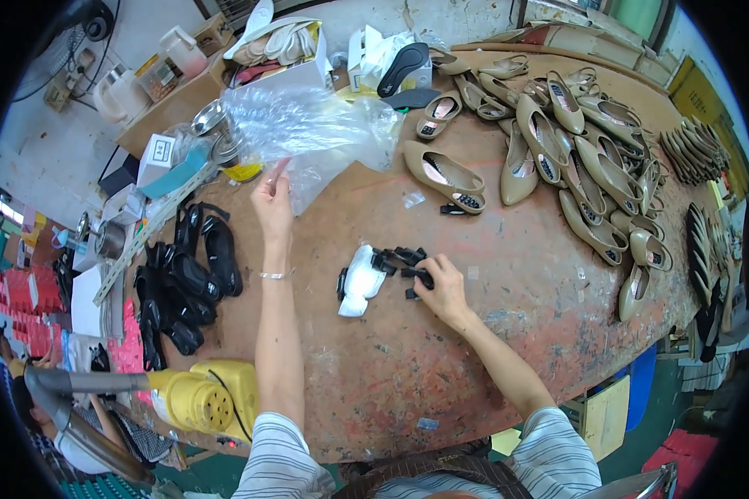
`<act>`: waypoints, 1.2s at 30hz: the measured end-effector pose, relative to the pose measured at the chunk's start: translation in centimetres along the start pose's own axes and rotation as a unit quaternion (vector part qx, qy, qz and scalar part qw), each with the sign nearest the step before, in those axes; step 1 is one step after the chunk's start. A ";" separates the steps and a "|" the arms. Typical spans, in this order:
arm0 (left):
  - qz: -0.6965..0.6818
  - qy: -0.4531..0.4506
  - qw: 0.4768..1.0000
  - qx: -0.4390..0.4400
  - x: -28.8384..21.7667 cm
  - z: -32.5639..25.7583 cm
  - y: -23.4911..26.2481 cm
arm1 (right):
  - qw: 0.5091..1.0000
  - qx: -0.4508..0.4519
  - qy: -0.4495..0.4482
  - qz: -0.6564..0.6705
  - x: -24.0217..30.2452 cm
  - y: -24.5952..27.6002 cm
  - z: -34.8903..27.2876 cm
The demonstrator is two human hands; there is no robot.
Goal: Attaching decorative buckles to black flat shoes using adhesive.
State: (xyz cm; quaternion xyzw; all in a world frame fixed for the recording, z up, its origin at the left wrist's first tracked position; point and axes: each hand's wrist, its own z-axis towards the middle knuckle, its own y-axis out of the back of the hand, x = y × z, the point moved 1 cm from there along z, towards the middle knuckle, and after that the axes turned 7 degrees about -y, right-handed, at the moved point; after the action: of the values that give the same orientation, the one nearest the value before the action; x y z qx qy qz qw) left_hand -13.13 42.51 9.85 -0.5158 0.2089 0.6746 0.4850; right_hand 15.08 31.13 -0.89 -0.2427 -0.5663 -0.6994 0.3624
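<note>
Hands are working at a worn brown table (491, 333), and everything here is placed relative to it. The left hand (273, 202) is reaching toward the far side of the table, fingers pinching the lower edge of a crumpled clear plastic bag (308, 129) that is lying near the back. The right hand (443, 283) is resting near the table's middle, fingers curled narrowly onto a cluster of small black bows (404, 262); whether they are actually gripping one is hard to tell from this angle. A small white packet (361, 283) is lying just beside the bows, on their left.

Risks, as a judgement: the bag is sitting close to a metal tin (216, 129) and a yellow container (243, 172) at the table's back left, so a sharp tug could be dragging them over. The bows are small and loose, and a sweep of the right wrist could be scattering them toward the near edge. Black sandals (183, 283) are piled on the left side and beige shoes (582, 158) are crowding the right side, so a stray bow could be getting lost among them.
</note>
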 end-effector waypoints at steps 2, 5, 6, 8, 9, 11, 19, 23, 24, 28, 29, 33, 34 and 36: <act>0.189 -0.098 0.968 0.132 -6.9 -2.4 0.0 | 0.994 -0.063 -0.008 0.088 -0.9 0.5 0.1; 0.345 -0.203 0.899 0.178 -13.3 -7.6 -1.3 | 0.892 0.044 -0.230 0.388 -2.8 2.1 -0.2; 0.353 -0.199 0.899 0.168 -13.9 -9.2 -0.8 | 0.835 0.075 -0.268 0.475 -1.5 3.7 -0.3; 0.384 -0.196 0.882 0.189 -13.7 -12.0 -0.2 | 0.796 0.155 -0.310 0.496 1.3 7.7 -1.8; 0.383 -0.192 0.884 0.188 -13.6 -13.3 -0.2 | 0.775 0.170 -0.267 0.547 2.0 9.0 -3.1; 0.453 -0.217 0.837 0.219 -13.2 -16.0 0.0 | 0.750 0.183 -0.231 0.592 3.7 11.0 -6.2; 0.489 -0.208 0.777 0.338 -17.3 -21.2 -2.8 | 0.730 0.354 -0.184 0.556 8.9 16.5 -12.3; 0.465 -0.188 0.779 0.376 -19.9 -22.6 -2.3 | 0.818 0.306 -0.249 0.419 12.3 16.2 -11.7; 0.468 -0.187 0.778 0.376 -20.3 -22.7 -2.0 | 0.816 0.308 -0.249 0.421 12.6 16.2 -12.1; 0.364 -0.077 0.795 0.479 -21.9 -22.9 -1.6 | 0.949 0.171 -0.081 0.253 14.0 16.8 -12.6; 0.322 -0.003 0.794 0.516 -22.0 -22.9 -1.8 | 0.964 0.131 -0.058 0.222 14.3 16.8 -12.8; 0.116 0.231 0.836 0.484 -21.1 -23.8 -1.0 | 0.981 0.072 -0.037 0.178 15.7 18.4 -13.7; 0.019 0.234 0.887 0.397 -20.7 -24.5 -1.1 | 0.984 0.056 -0.036 0.163 15.8 18.9 -13.9; -0.078 0.232 0.922 0.301 -20.8 -25.9 -1.5 | 0.981 0.084 -0.053 0.165 15.4 19.6 -14.2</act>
State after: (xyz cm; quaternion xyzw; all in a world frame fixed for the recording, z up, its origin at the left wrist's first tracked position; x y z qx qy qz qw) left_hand 0.89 13.77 19.04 -0.5023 0.4683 0.4011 0.6063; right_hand 21.87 11.96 19.30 -0.3386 -0.5937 -0.5660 0.4611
